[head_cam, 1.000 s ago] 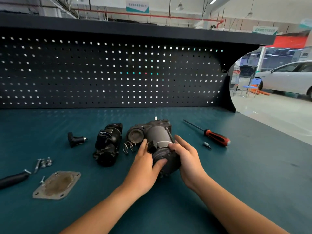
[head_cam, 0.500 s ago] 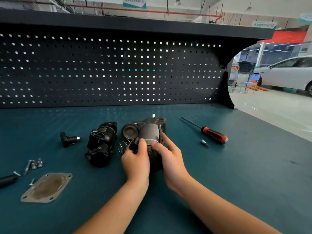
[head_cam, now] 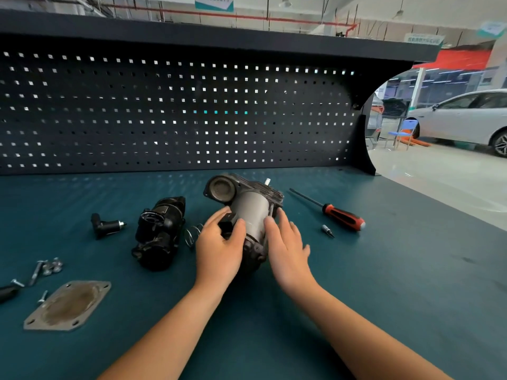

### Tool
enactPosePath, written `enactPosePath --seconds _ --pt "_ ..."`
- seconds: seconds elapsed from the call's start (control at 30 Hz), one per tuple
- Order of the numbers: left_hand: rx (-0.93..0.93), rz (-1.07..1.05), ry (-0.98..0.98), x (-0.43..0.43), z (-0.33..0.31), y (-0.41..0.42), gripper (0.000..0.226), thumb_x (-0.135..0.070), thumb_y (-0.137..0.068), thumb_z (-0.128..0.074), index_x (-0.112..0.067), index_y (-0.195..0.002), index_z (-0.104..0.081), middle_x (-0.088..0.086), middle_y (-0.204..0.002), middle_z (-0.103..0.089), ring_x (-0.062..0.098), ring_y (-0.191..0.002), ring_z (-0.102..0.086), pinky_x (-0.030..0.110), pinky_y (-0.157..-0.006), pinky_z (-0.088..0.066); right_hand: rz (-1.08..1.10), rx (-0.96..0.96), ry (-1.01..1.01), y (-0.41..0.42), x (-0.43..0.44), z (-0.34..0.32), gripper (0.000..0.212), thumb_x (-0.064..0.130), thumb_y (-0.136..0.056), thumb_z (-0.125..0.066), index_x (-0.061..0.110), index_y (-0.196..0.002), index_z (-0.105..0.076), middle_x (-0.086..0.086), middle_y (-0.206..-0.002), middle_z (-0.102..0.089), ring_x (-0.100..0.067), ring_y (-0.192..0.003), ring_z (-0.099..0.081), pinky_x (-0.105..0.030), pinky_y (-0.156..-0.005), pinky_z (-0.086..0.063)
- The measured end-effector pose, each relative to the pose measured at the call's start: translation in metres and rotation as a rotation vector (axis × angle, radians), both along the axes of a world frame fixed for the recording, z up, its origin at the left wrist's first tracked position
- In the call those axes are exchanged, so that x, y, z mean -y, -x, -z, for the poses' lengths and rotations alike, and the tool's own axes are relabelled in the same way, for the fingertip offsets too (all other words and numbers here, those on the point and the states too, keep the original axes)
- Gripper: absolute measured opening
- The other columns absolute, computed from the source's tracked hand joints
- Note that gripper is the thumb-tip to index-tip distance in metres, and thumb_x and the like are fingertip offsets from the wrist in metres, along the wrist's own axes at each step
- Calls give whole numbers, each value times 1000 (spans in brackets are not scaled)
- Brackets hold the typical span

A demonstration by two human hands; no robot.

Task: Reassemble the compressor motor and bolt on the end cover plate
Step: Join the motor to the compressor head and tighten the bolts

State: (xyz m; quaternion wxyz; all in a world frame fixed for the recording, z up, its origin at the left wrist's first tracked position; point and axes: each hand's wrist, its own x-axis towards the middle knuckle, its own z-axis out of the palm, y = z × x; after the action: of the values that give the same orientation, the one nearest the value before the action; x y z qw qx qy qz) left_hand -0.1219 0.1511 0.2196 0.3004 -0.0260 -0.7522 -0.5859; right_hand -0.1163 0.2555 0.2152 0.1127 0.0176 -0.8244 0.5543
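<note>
The compressor motor (head_cam: 251,212), a grey cylinder joined to a dark finned housing with a round opening, lies at the middle of the bench. My left hand (head_cam: 219,250) grips its left side, thumb on the cylinder and fingers curled round a black part. My right hand (head_cam: 286,248) lies against its right side with fingers straight and spread, thumb touching the cylinder. The end cover plate (head_cam: 68,305), a grey four-hole plate, lies flat at the near left. Loose bolts (head_cam: 49,266) sit just beyond it.
A black compressor part (head_cam: 160,231) and a spring (head_cam: 192,234) lie left of the motor, a black elbow fitting (head_cam: 105,226) farther left. A red-handled screwdriver (head_cam: 340,215) and a small bit (head_cam: 327,230) lie to the right. A pegboard (head_cam: 175,113) backs the bench.
The motor has been turned and tipped, so the housing's round opening now faces up. My right hand has loosened from a grip to spread fingers.
</note>
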Motion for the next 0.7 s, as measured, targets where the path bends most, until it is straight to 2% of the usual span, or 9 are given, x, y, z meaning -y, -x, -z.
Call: enactPosePath --seconds 0.1,0.2,0.3,0.33,0.4,0.47,0.53,0.6,0.7 --pt "-74 46 199 2 1 0 35 -10 -87 -61 -5 -122 -60 -7 -120 -54 3 -112 -47 -1 -90 -27 144 -153 -83 9 -7 -11 60 51 -94 -31 19 -145 -26 1 -152 -25 -14 -144 -1 -44 -115 2" --pt "-123 48 467 1 6 -5 43 -20 -86 -63 -10 -128 -56 -5 -134 -52 11 -123 -45 19 -107 -25 194 -386 -31 32 -17 -32 59 37 -96 -43 12 -146 -25 -2 -155 -18 -14 -144 -3 -31 -114 -4" --pt "-197 66 751 -1 5 -12 46 -26 -82 -68 -11 -125 -59 -3 -133 -55 14 -125 -47 21 -110 -8 112 -379 -33 61 -24 -59 60 38 -96 -46 10 -145 -28 -4 -154 -23 -14 -142 -15 -24 -111 -11" --pt "-223 89 847 -3 4 -14 46 -27 -77 -72 -10 -119 -64 -1 -127 -60 15 -120 -54 24 -110 -13 92 -331 -37 70 -24 -67 57 42 -95 -45 11 -142 -35 -4 -150 -33 -16 -139 -25 -27 -111 -18" --pt "-301 72 995 -9 2 -18 46 -30 -63 -82 -10 -103 -71 0 -111 -69 17 -106 -64 41 -103 -38 110 -267 -140 82 -25 -78 41 50 -95 -40 17 -103 -62 -3 -108 -64 -20 -106 -54 -34 -89 -42" --pt "-313 69 1067 -12 -1 -19 47 -31 -58 -85 -10 -99 -73 -1 -107 -70 17 -102 -66 54 -92 -43 182 -293 -192 88 -29 -80 48 49 -95 -41 18 -58 -42 3 -55 -47 -15 -60 -45 -33 -56 -35" --pt "-289 142 1092 -9 -4 -20 50 -37 -69 -74 -12 -112 -68 -2 -121 -65 15 -115 -58 48 -104 -31 185 -309 -209 91 -34 -79 49 43 -93 -48 13 -55 -49 -2 -51 -50 -18 -56 -46 -37 -57 -35" --pt "-214 227 1019 2 -7 -18 65 -56 -78 -52 -20 -132 -53 -11 -139 -48 2 -132 -34 30 -112 -8 192 -322 -235 93 -34 -77 37 37 -90 -55 5 -77 -68 -10 -75 -68 -23 -77 -60 -35 -69 -45" --pt "-97 236 733 28 -4 -13 74 -66 -72 -51 -30 -136 -45 -26 -129 -40 -17 -117 -26 3 -100 -13 212 -337 -213 95 -32 -76 33 36 -88 -60 5 -84 -70 -8 -82 -71 -21 -83 -63 -32 -69 -45"
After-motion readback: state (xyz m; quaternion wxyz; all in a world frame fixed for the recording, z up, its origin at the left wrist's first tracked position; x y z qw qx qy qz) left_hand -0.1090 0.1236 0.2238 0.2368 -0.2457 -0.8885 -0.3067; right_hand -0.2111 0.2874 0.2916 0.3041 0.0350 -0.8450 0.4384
